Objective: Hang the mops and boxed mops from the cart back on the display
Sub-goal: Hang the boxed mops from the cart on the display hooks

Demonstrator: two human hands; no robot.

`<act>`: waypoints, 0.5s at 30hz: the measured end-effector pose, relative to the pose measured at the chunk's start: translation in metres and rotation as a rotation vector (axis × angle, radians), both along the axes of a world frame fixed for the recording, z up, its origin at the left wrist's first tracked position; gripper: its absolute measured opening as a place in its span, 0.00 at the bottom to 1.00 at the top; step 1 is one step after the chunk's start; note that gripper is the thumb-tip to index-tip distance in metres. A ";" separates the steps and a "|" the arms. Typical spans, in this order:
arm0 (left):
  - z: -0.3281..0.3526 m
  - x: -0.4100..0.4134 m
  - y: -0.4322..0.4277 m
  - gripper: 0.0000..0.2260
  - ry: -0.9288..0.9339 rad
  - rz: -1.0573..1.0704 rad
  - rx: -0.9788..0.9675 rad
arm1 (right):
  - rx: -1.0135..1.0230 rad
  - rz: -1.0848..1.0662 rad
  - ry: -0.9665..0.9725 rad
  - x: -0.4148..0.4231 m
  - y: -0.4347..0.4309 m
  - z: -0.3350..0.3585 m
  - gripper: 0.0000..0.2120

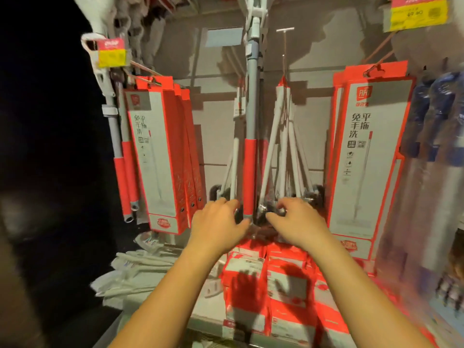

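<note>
Filling the frame, a grey display wall (216,79) carries hooks, with a yellow price tag (418,13) at upper right. Left boxed mops (155,156) and right boxed mops (364,151) hang at either side, and loose mops (281,146) hang in the centre behind a red-gripped handle (250,179). Red packets (283,272) crowd the shelf below. The left hand (218,222) and right hand (296,219) curl their fingers at the mops' lower ends; whether either grips cannot be told.
</note>
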State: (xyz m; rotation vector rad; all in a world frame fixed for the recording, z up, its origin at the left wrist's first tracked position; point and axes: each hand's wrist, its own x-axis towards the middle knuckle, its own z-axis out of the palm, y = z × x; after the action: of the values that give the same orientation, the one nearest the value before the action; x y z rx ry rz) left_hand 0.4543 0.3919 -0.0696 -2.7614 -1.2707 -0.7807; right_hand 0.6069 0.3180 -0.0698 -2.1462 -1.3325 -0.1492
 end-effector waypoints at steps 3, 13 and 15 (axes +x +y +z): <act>-0.002 -0.040 0.007 0.19 0.015 0.076 -0.002 | -0.010 0.083 -0.010 -0.036 0.019 -0.002 0.12; -0.021 -0.178 0.046 0.21 0.062 0.433 -0.050 | -0.084 0.471 -0.033 -0.167 0.119 -0.019 0.18; -0.025 -0.202 0.054 0.21 0.066 0.520 -0.066 | -0.091 0.548 -0.034 -0.192 0.142 -0.022 0.19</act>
State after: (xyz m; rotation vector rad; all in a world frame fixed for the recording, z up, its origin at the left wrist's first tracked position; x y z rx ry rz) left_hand 0.2522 0.4463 -0.0943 -2.2949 -1.9027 -0.6023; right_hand 0.4152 0.4604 -0.0921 -1.7734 -1.9212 0.0988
